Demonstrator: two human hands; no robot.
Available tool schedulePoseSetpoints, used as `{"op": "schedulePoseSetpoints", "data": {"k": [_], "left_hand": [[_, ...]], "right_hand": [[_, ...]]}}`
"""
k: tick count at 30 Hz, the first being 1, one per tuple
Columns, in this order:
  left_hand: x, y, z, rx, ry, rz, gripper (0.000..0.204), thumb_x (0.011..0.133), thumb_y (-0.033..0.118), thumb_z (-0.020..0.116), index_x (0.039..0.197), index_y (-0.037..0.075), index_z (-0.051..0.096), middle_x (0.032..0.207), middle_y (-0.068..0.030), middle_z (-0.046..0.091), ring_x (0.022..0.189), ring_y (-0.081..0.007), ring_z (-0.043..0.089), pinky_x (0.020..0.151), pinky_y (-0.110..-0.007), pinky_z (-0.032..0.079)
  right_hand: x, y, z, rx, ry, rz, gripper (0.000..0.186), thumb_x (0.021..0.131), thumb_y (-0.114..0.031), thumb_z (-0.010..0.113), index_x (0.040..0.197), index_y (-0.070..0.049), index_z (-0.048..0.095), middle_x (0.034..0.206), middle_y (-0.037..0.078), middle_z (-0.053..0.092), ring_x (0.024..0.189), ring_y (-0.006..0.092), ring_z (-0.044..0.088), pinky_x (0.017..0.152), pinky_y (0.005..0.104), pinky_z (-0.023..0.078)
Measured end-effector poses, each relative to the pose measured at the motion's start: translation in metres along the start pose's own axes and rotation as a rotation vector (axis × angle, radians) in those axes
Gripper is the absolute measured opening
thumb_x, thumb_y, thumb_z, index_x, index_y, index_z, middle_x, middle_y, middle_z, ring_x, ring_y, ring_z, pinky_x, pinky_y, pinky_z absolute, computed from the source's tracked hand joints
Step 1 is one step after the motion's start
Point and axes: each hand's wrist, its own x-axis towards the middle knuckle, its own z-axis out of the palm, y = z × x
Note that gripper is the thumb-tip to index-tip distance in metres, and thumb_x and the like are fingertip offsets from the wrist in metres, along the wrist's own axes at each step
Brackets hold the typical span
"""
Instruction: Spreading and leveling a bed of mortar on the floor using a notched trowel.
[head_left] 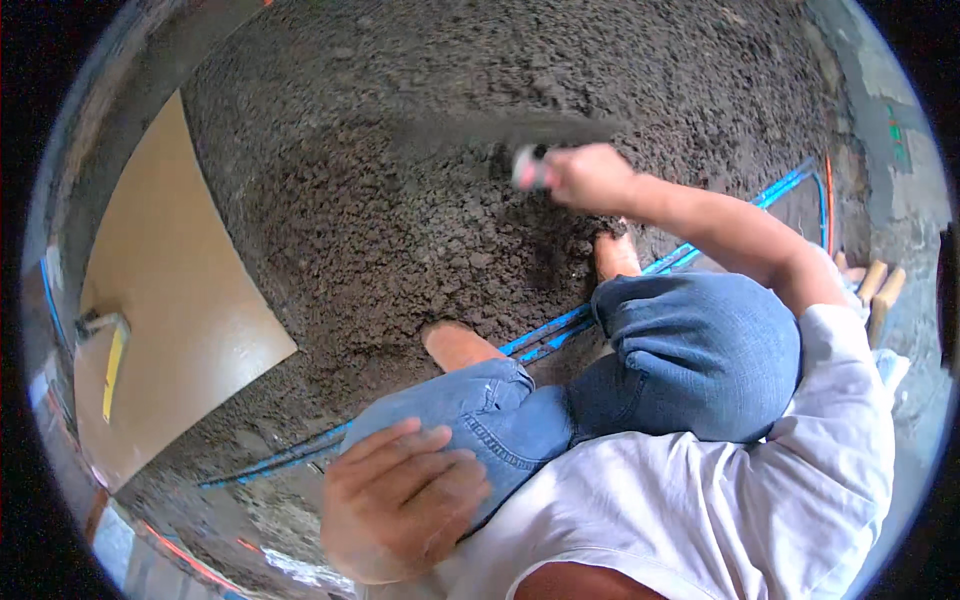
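My right hand (585, 178) is closed on the handle of a trowel (535, 165), whose long blade is a motion-blurred grey streak over coarse, dark, damp mortar (430, 230). The mortar is smoother and greyer around the blade and crumbly nearer me. My left hand (405, 495) is slightly blurred over my left thigh, fingers apart and loosely bent, holding nothing I can see. My bare lower legs show among the mortar below the trowel.
A large beige tile (190, 320) lies on the left with a yellow-handled tool (112, 365) on it. Blue pipes (545, 338) cross beside my legs. An orange pipe (830, 205), short wooden pieces (880, 295) and a grey wall (890, 150) are on the right.
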Motion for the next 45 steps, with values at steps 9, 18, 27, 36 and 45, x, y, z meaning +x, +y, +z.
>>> {"op": "schedulePoseSetpoints", "data": {"k": [9, 18, 27, 36, 45], "left_hand": [[0.021, 0.021, 0.002, 0.008, 0.039, -0.097, 0.012, 0.061, 0.005, 0.069, 0.073, 0.004, 0.067, 0.075, -0.0082, 0.068, 0.077, -0.0265, 0.068, 0.08, -0.041, 0.052], [0.042, 0.023, 0.0, -0.004, 0.024, -0.103, 0.008, 0.067, 0.002, 0.066, 0.075, 0.001, 0.066, 0.074, -0.0104, 0.068, 0.075, -0.0269, 0.068, 0.078, -0.04, 0.052], [0.052, 0.026, 0.001, 0.012, 0.03, -0.097, 0.007, 0.069, -0.001, 0.066, 0.076, 0.001, 0.064, 0.078, -0.0142, 0.066, 0.075, -0.0325, 0.065, 0.07, -0.04, 0.052], [0.064, 0.037, 0.001, -0.068, 0.08, -0.243, 0.005, 0.073, 0.001, 0.065, 0.077, -0.001, 0.064, 0.078, -0.0154, 0.067, 0.078, -0.0332, 0.066, 0.073, -0.04, 0.052], [0.067, 0.041, 0.001, -0.031, 0.064, -0.245, 0.005, 0.077, 0.003, 0.064, 0.08, -0.001, 0.065, 0.081, -0.0167, 0.067, 0.079, -0.0334, 0.066, 0.075, -0.04, 0.052]], "right_hand": [[-0.073, -0.008, 0.023, 0.161, -0.135, -0.181, 0.022, 0.073, -0.025, 0.065, 0.082, -0.009, 0.053, 0.07, 0.013, 0.062, 0.067, 0.0351, 0.063, 0.058, 0.0477, 0.05], [-0.093, 0.1, 0.005, 0.185, 0.096, 0.441, 0.024, 0.069, -0.026, 0.065, 0.085, -0.009, 0.058, 0.081, 0.017, 0.064, 0.081, 0.0368, 0.062, 0.071, 0.0484, 0.049], [-0.054, 0.037, -0.004, 0.412, 0.016, 0.202, 0.024, 0.069, -0.025, 0.065, 0.086, -0.009, 0.062, 0.079, 0.015, 0.065, 0.077, 0.0362, 0.063, 0.07, 0.0452, 0.05], [0.047, 0.06, -0.063, 0.401, -0.098, -0.007, 0.021, 0.066, -0.021, 0.064, 0.079, -0.006, 0.064, 0.077, 0.015, 0.065, 0.074, 0.0331, 0.062, 0.068, 0.0428, 0.049], [0.052, 0.179, -0.082, 0.556, 0.406, 0.53, 0.029, 0.069, -0.025, 0.064, 0.083, 0.0, 0.063, 0.076, 0.019, 0.065, 0.073, 0.0324, 0.064, 0.068, 0.0394, 0.05]]}}
